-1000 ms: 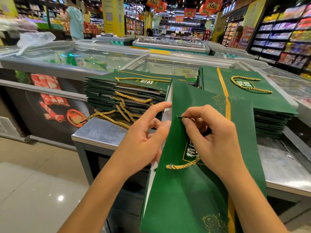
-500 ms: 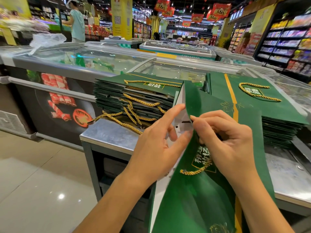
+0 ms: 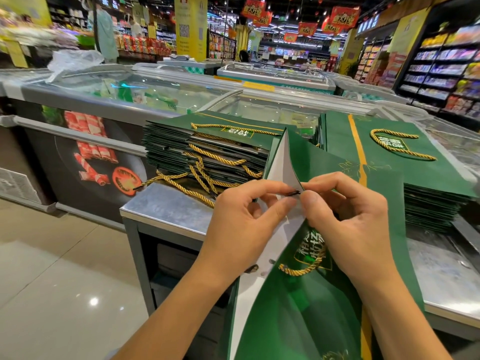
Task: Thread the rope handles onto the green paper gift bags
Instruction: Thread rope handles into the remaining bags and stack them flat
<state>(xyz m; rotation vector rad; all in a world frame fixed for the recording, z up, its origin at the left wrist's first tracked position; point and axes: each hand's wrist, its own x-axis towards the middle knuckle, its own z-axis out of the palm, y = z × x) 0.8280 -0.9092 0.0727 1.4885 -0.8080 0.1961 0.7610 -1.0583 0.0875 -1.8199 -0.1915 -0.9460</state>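
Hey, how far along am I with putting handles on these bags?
Done: the top bags of the left stack and right stack carry gold handles. In hand: your right hand feeds a rope's black tip through the open bag, your left hand pinching its flap. Left: pulling this rope through; unhandled bags can't be counted from here.

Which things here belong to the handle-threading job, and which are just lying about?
Job: green gift bag, gold rope handle, left hand, right hand, left bag stack, right bag stack, loose rope handles.
Lying about: clear plastic bag, chest freezer.
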